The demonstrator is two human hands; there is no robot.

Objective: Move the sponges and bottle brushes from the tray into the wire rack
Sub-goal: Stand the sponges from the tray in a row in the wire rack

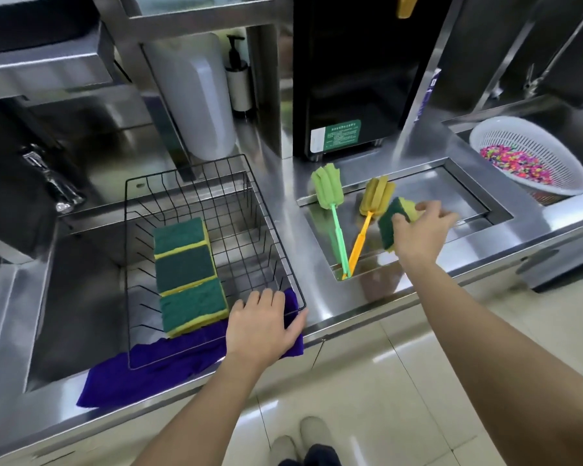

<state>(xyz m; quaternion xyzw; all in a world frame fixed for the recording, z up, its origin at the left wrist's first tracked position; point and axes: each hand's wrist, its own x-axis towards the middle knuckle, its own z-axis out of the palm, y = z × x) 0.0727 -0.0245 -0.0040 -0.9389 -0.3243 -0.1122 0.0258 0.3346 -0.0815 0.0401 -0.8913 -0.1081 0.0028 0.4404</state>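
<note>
A black wire rack (276, 250) stands on a purple cloth (155, 368) at the left, with three green-and-yellow sponges (186, 267) in a row inside it. My left hand (263, 324) rests on the rack's near right corner, fingers spread. In the sunken steel tray (435, 186) at the right lie a green bottle brush (330, 210) and a yellow-orange bottle brush (371, 213), their handles crossing at the near edge. My right hand (418, 233) holds a fourth green-and-yellow sponge (394, 220) just above the tray.
A white colander (519, 142) with coloured beads sits in the sink at the far right. Behind the rack stand a large white container (196, 95) and a pump bottle (238, 79). A black appliance (344, 79) rises behind the tray. The counter's front edge runs below my hands.
</note>
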